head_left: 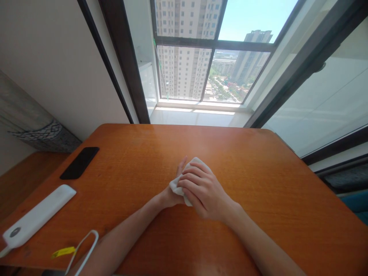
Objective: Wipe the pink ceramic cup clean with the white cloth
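Observation:
Both my hands meet at the middle of an orange wooden table. A crumpled white cloth sits between them. My right hand lies on top of the cloth with its fingers curled over it. My left hand is underneath and mostly hidden; only its wrist and a fingertip past the cloth show, pressed against the cloth from below.
A black phone lies flat near the table's left edge. A white power bank with a white cable and yellow tag lies at the near left corner. Large windows stand behind the table.

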Demonstrator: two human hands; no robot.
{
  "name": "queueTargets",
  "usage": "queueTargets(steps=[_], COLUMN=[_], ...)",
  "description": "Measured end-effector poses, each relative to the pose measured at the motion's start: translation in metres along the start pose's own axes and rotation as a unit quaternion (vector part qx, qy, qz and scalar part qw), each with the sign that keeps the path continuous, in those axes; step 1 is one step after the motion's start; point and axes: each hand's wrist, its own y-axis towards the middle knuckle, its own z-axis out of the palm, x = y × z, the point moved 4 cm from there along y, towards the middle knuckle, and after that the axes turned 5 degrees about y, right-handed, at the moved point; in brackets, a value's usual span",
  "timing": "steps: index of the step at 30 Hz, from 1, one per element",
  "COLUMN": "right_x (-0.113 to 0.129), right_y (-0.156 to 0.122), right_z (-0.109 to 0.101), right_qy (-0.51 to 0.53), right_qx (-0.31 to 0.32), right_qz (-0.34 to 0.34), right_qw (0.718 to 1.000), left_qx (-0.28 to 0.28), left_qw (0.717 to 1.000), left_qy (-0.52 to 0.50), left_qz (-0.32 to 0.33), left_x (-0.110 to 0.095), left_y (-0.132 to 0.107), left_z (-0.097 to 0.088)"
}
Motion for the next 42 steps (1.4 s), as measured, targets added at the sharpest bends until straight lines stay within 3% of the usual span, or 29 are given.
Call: queueTargets(steps=[3,6,8,11,13,15,17,19,22,25,28,32,36,39,42], right_x=[-0.002,-0.028,-0.054,-0.089,-0.100,-0.101,-0.096,-0.087,-0.067,-0.042,-0.024,-0.016,-0.034,-0.062,-0.087], right_y=[0.002,-0.008,-0.021,-0.040,-0.046,-0.049,-0.049,-0.048,-0.040,-0.028,-0.020,-0.016,-0.020,-0.032,-0.044], right_z=[0.001,0.001,0.006,0.023,0.034,0.041,0.042,0.035,0.012,-0.012,-0.016,-0.008,-0.005,0.003,0.018], right_qy=[0.018,0.143,0.258,0.396,0.432,0.440,0.429,0.405,0.323,0.140,-0.006,-0.022,0.124,0.289,0.377], right_qx=[0.006,-0.039,-0.094,-0.201,-0.252,-0.287,-0.311,-0.311,-0.266,-0.211,-0.145,-0.096,-0.105,-0.170,-0.236], right_qz=[0.005,0.089,0.191,0.324,0.357,0.362,0.350,0.326,0.244,0.116,0.029,-0.007,0.081,0.215,0.306], right_qw=[1.000,0.985,0.942,0.835,0.789,0.770,0.773,0.796,0.875,0.960,0.989,0.995,0.983,0.917,0.842], left_qx=[0.028,0.076,0.102,0.108,0.099,0.103,0.117,0.132,0.148,0.158,0.155,0.130,0.105,0.110,0.114], left_qw=[0.999,0.996,0.992,0.989,0.990,0.990,0.990,0.989,0.984,0.978,0.980,0.986,0.993,0.992,0.991], left_qy=[-0.002,-0.027,-0.064,-0.096,-0.097,-0.090,-0.073,-0.063,-0.091,-0.132,-0.115,-0.007,-0.003,-0.054,-0.072], left_qz=[0.027,0.039,0.021,0.013,0.015,0.015,0.016,0.022,0.029,0.028,0.052,0.106,0.057,0.013,0.010], left_x=[0.001,0.000,0.001,0.000,0.000,-0.001,-0.003,-0.005,-0.006,-0.005,-0.003,0.004,0.009,0.007,0.003], left_y=[0.000,-0.003,-0.007,-0.011,-0.011,-0.011,-0.010,-0.010,-0.010,-0.009,-0.007,-0.003,-0.002,-0.006,-0.009], left_z=[0.004,0.005,0.004,0.003,0.002,0.001,0.002,0.003,0.005,0.008,0.009,0.007,0.004,0.004,0.003])
